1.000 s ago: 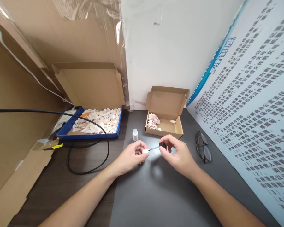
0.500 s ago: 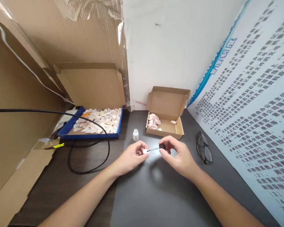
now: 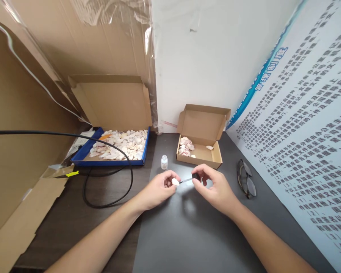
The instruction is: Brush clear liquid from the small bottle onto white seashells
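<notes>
Shell (image 3: 175,182) sat pinched in fingertips of the left hand (image 3: 157,190), above the tabletop (image 3: 187,235) near the bottle (image 3: 164,162). The brush (image 3: 186,180) tip touched it, apparently mid-coat, its cap gripped by the right hand (image 3: 218,189); any next stroke called for a steady pinch.

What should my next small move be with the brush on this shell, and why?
Probably draw the brush a little further across the shell: its tip meets the shell pinched in the left hand, and the right hand grips the black cap, so a short stroke seems possible.
</notes>
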A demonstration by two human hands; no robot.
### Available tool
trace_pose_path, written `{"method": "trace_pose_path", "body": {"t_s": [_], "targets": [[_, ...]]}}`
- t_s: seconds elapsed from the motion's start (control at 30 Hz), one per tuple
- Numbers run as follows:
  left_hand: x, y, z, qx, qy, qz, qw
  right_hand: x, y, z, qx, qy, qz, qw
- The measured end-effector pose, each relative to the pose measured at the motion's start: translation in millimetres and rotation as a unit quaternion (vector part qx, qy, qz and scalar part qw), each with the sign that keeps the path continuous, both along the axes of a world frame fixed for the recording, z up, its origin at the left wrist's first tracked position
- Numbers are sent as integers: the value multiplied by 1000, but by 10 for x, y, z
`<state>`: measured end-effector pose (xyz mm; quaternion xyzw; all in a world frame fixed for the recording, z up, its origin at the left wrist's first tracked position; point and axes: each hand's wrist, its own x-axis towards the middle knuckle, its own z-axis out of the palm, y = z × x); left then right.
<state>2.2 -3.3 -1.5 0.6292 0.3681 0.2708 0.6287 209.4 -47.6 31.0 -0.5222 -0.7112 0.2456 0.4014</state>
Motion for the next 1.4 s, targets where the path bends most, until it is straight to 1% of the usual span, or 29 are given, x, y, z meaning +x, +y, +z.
{"method": "trace_pose_path", "body": {"t_s": [0.07,0.2,0.37,0.53,0.63,0.73,0.9,1.07,1.17,1.23,1.33,1.4], "targets": [[-9,2,4,-3,2,-2,1000,3,1,1,5,11,-1,1000],[-20,3,-2,-10,6,-8,1000,-10,8,15,10,3,23,1000],[-20,3,-9,-17,10,-12,1000,-14,24,28,4,5,-8,1000],[-12,5,8,-11,19,-9,1000,-12,14,7,-5,12,9,1000],[-1,6,32,-11,20,-10,1000,-12,16,4,-12,0,-3,1000],[0,4,51,-14,22,-10,1000,-10,18,5,-15,11,-17,1000],[-16,5,48,-20,27,-9,999,-13,5,-1,-11,18,0,1000],[-17,5,48,-22,20,-11,999,-6,-1,7,-9,10,-14,1000],[-18,3,51,-22,17,-13,1000,-3,0,14,-5,21,4,1000],[-19,3,53,-22,18,-13,1000,-4,2,17,-8,11,14,1000],[-18,1,59,-23,20,-11,999,-5,2,23,-11,-3,2,1000],[-17,0,61,-24,19,-11,999,-5,-3,28,-6,11,1,1000]]}}
